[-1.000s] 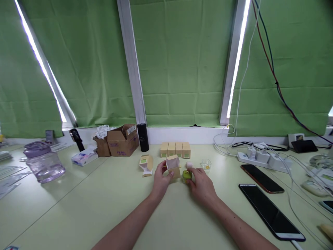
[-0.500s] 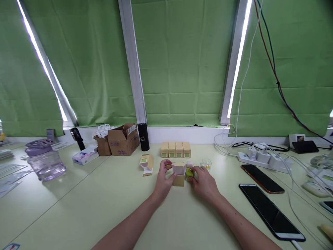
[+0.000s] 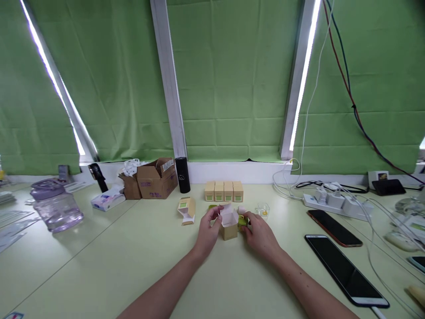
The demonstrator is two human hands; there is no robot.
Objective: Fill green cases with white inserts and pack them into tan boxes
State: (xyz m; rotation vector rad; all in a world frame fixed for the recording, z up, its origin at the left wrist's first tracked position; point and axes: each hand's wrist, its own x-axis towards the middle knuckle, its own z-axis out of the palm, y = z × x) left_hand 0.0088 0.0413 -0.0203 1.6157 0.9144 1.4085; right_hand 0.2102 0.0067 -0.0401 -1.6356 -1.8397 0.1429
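Note:
A small kraft box stands on the table with its white-lined top open. My left hand pinches the box's left edge near the raised flap. A yellow-green item shows just behind those fingertips. On the box's right side, my right hand has its fingers closed on a yellow-green object. A small pale piece lies just behind that object. Behind my hands, several closed kraft boxes stand in a row. An opened kraft box lies to the left, and a clear glass holder sits to the right.
Two dark phones and a white power strip with cables occupy the right side. At the left are a purple bottle, a tissue pack and a cardboard carton. A black cylinder stands beside the carton.
The small box has turned slightly, showing more of its inside. My left fingers have shifted a little along its edge. My right hand has barely moved.

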